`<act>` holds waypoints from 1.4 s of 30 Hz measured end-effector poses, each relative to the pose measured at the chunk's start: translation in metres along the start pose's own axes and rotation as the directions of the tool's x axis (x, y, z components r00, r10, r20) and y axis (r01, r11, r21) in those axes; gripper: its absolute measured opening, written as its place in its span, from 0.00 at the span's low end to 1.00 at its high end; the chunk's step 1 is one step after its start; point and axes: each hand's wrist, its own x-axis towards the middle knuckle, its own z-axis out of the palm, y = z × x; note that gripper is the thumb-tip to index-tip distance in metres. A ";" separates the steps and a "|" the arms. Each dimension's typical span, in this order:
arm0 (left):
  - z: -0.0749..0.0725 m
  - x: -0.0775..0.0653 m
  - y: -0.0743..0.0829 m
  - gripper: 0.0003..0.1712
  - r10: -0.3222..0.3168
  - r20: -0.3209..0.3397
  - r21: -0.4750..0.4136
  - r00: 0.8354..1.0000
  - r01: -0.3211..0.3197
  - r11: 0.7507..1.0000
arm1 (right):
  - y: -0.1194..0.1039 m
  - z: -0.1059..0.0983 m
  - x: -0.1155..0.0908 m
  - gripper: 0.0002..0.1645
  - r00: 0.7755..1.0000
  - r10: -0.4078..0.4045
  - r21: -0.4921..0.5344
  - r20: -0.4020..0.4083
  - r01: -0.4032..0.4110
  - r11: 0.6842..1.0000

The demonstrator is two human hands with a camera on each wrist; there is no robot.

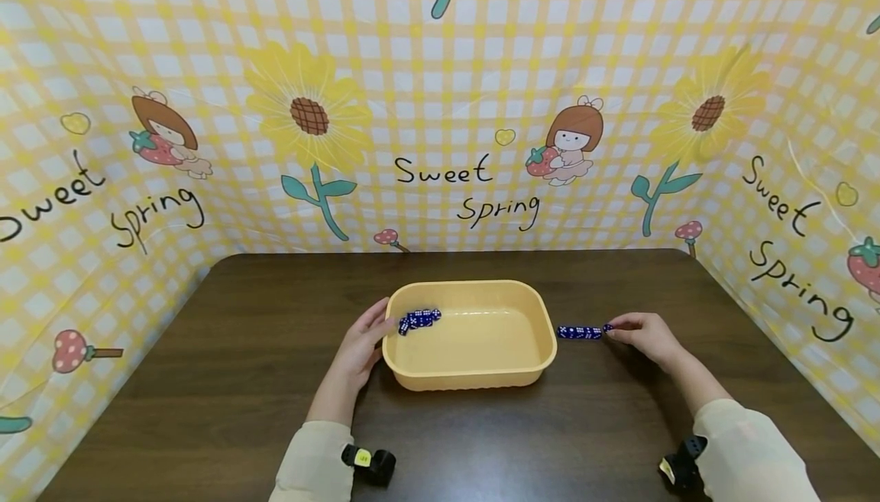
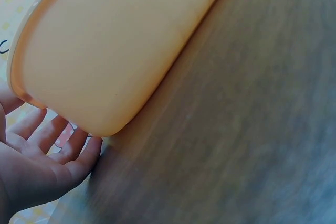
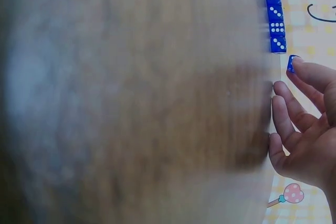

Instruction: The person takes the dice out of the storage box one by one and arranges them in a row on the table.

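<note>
A blue die [image 3: 292, 64] with white pips is pinched between the thumb and index finger of my right hand [image 1: 645, 336]. Just left of it, in the head view, several more blue dice [image 1: 579, 332] form a straight row on the table; the held die is near the row's right end. At the left end of a yellow plastic basin [image 1: 474, 374], my left hand [image 1: 360, 345] grips the rim, thumb over the edge and fingers against the outer wall. Inside, near that end, several blue dice [image 1: 420, 319] lie close together. In the left wrist view the basin hides part of the thumb.
The dark wooden table [image 1: 206, 380] carries the basin near its middle. A yellow checked cloth [image 1: 440, 89] with flowers and lettering rises behind and on both sides. Black wrist cameras [image 1: 371, 464] are strapped at both light sleeves.
</note>
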 end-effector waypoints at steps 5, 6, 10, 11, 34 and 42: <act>0.000 0.000 0.000 0.28 0.003 0.003 -0.004 1.000 -0.003 1.000 | 0.001 0.001 0.001 0.15 1.000 -0.003 -0.022 -0.003 0.003 1.000; 0.000 0.000 0.000 0.28 0.003 0.003 -0.004 1.000 -0.003 1.000 | 0.002 0.001 0.001 0.15 1.000 -0.003 -0.027 -0.004 0.003 1.000; 0.001 -0.001 0.000 0.28 0.002 0.004 -0.002 1.000 -0.002 1.000 | 0.003 0.003 0.002 0.15 1.000 0.004 -0.042 -0.004 -0.004 0.999; 0.001 -0.001 0.000 0.28 0.003 0.004 -0.002 1.000 -0.003 1.000 | 0.003 0.003 0.002 0.15 1.000 0.008 -0.042 -0.004 -0.008 0.999; -0.001 0.001 -0.002 0.28 0.001 -0.001 -0.006 1.000 -0.001 1.000 | 0.000 0.008 0.002 0.12 1.000 -0.021 -0.133 -0.013 0.019 0.991; 0.000 0.002 -0.002 0.28 -0.003 -0.011 -0.011 1.000 0.003 1.000 | 0.001 0.009 0.004 0.12 0.999 -0.029 -0.151 -0.015 0.026 0.988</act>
